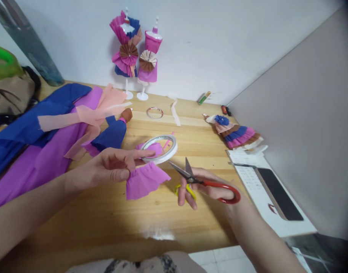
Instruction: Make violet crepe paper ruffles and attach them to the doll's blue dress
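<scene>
On a table (117,231), two mannequins (151,57) stand dressed as left hand (105,167) holds tape (171,151) and a seemingly unattached ruffle (147,182), right hand (209,192) gripping scissors (190,179)

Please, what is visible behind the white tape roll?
Through the tape roll, pink crepe paper and the wooden tabletop show. What its rim and the left hand cover cannot be seen.

Two mannequins (147,62) stood at the far edge of the table (128,223). Paper sheets (60,146) lay left, a bag (11,93) beyond them. A doll dress (242,132) lay far right, beyond a board (244,180). Between, a tape roll (174,147) and paper scrap (147,182) in the left hand (114,163) were left of the scissors (191,179) in the right hand (209,185).
</scene>
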### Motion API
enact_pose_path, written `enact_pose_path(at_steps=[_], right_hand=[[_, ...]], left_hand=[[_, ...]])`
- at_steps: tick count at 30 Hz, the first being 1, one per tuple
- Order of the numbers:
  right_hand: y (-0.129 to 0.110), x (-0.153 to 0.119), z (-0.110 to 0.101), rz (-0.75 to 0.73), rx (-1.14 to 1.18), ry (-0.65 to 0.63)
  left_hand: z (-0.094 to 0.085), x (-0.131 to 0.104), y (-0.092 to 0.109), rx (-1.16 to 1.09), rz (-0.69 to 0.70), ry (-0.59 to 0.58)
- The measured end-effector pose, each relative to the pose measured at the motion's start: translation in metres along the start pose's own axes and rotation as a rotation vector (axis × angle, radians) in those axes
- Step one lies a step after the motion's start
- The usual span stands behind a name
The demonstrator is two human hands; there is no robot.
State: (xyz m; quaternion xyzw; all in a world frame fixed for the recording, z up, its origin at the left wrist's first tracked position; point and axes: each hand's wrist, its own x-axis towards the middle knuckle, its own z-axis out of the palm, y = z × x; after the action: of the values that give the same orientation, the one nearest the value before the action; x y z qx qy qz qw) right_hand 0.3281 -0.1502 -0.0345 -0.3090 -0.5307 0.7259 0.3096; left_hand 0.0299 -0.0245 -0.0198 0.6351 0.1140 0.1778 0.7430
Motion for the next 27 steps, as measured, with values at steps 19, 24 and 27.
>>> enact_pose_path(at_steps=[19, 24, 27], right_hand=[[0.01, 0.037, 0.024, -0.055, 0.057, 0.032], [0.004, 0.038, 0.03, -0.061, 0.012, 0.057], [0.002, 0.039, 0.032, -0.092, 0.014, 0.058]], left_hand=[[0.011, 0.007, 0.002, -0.006, 0.01, -0.051], [0.008, 0.008, -0.002, 0.028, -0.007, -0.007], [0.01, 0.009, -0.003, 0.024, -0.023, -0.014]])
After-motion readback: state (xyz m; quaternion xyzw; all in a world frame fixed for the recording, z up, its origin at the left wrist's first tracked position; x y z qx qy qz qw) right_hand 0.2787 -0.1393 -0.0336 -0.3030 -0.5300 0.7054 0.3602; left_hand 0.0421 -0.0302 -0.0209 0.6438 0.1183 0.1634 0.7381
